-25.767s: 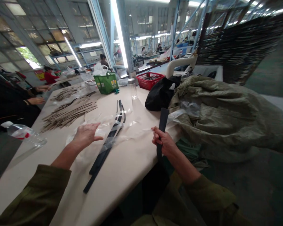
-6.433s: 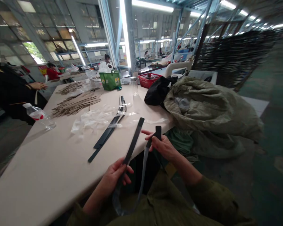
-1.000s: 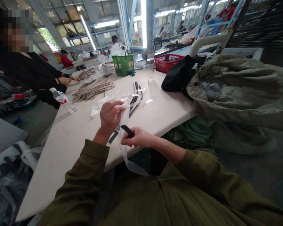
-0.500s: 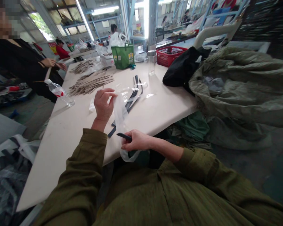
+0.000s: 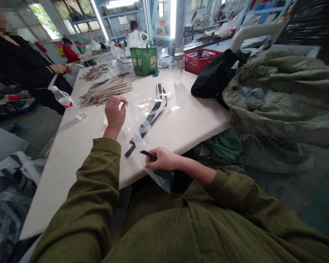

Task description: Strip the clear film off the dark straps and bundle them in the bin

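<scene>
Left hand (image 5: pixel 115 114) and right hand (image 5: pixel 162 159) are holding film (image 5: pixel 138 140) taut over the table (image 5: pixel 197 124).
The left is pinching the film at ten o'clock from the right, which is gripping a strip (image 5: pixel 148 154) too; other strips (image 5: pixel 156 106) are lying at twelve. Film seems to be coming off; the next move likely calls for a firm right grip.

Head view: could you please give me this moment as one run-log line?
left hand: pinching clear plastic strip | right hand: gripping black strip | tabletop: other black strips, partly under clear film
</scene>
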`<state>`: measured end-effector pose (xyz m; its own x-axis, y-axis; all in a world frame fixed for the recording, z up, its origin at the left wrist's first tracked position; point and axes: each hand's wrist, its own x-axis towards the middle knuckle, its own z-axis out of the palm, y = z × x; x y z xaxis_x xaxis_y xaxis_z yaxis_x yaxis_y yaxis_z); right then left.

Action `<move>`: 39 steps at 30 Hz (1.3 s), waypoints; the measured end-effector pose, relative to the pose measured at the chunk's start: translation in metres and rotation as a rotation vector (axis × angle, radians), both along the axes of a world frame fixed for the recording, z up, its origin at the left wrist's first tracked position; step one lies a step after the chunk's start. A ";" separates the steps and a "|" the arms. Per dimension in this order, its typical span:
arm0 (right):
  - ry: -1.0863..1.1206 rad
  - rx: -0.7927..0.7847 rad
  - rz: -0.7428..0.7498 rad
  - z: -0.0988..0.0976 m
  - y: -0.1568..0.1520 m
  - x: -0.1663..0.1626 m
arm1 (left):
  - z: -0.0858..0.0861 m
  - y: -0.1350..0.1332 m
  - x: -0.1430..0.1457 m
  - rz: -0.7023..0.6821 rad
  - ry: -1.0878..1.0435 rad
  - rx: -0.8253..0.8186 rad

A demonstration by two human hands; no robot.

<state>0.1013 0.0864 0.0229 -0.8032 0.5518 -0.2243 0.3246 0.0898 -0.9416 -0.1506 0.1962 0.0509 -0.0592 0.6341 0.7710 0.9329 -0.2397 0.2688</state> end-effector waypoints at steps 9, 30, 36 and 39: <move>-0.100 0.058 -0.237 -0.004 0.034 0.006 | -0.003 -0.078 0.013 0.258 -0.143 -0.472; -0.074 0.197 -0.193 0.023 0.036 0.044 | -0.044 -0.156 0.129 -0.533 -1.166 -1.018; -0.104 0.230 -0.144 0.027 0.033 0.046 | -0.040 -0.153 0.142 -0.496 -1.124 -0.949; -0.133 0.296 -0.152 0.027 0.034 0.050 | -0.039 -0.155 0.148 -0.490 -1.138 -0.959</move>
